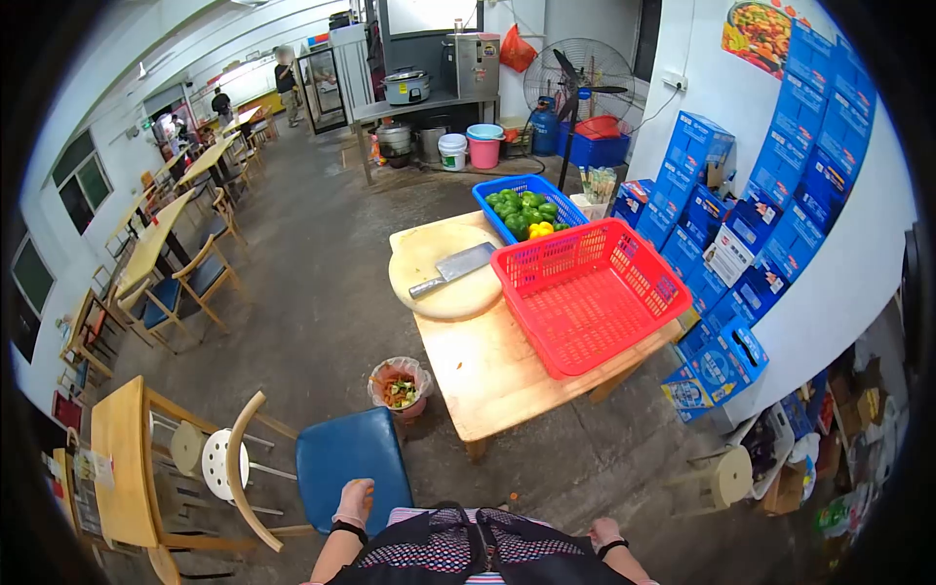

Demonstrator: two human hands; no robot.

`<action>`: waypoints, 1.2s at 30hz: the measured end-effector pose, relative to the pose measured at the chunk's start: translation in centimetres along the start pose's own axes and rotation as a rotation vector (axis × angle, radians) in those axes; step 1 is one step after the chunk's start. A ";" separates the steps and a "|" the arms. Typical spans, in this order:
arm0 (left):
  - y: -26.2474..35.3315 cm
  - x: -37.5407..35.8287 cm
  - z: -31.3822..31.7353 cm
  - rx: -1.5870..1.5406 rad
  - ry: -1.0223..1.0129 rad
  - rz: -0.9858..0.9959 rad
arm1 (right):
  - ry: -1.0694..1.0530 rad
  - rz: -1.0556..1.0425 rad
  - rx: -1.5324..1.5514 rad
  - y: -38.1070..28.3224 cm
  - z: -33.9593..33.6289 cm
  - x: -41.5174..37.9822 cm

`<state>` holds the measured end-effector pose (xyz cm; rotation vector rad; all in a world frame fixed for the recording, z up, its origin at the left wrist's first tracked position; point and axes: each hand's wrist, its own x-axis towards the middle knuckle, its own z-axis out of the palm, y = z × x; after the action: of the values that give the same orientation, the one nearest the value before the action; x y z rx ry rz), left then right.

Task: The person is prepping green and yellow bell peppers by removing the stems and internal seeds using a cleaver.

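My left hand (355, 502) hangs over the blue seat of a chair (356, 463), its fingers loosely curled; whether they are closed is not clear. Low at the right of my body is my right hand (604, 532), small in view, fingers mostly hidden. Both hands are well away from the wooden table (478, 390). On it lies a cleaver (458, 267) flat on a round cutting board (419, 249). An empty red basket (585, 312) stands beside the board. Behind it, a blue basket (497, 210) holds green peppers (522, 210) and a yellow pepper (541, 230).
A waste bin (400, 388) with scraps stands left of the table. Blue boxes (721, 244) are stacked along the right wall, near a large fan (575, 93). A stool (726, 475) is at lower right. People (287, 83) stand far back left.
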<state>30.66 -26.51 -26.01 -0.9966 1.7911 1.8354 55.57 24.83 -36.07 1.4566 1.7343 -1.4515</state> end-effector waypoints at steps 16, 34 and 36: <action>4.1 16.5 0.2 0.211 0.018 -0.247 | 0.191 -0.148 0.713 -12.1 8.8 -1.9; 13.6 27.5 3.5 0.353 -0.042 -0.289 | 0.656 -0.370 0.985 -36.6 9.1 -6.0; 13.3 26.6 3.3 0.386 -0.078 -0.286 | 0.686 -0.383 0.988 -36.8 9.3 -6.8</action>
<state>2.63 -30.02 -35.85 -0.9556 1.7602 1.2785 22.30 17.61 -17.96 2.4305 1.7880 -2.4314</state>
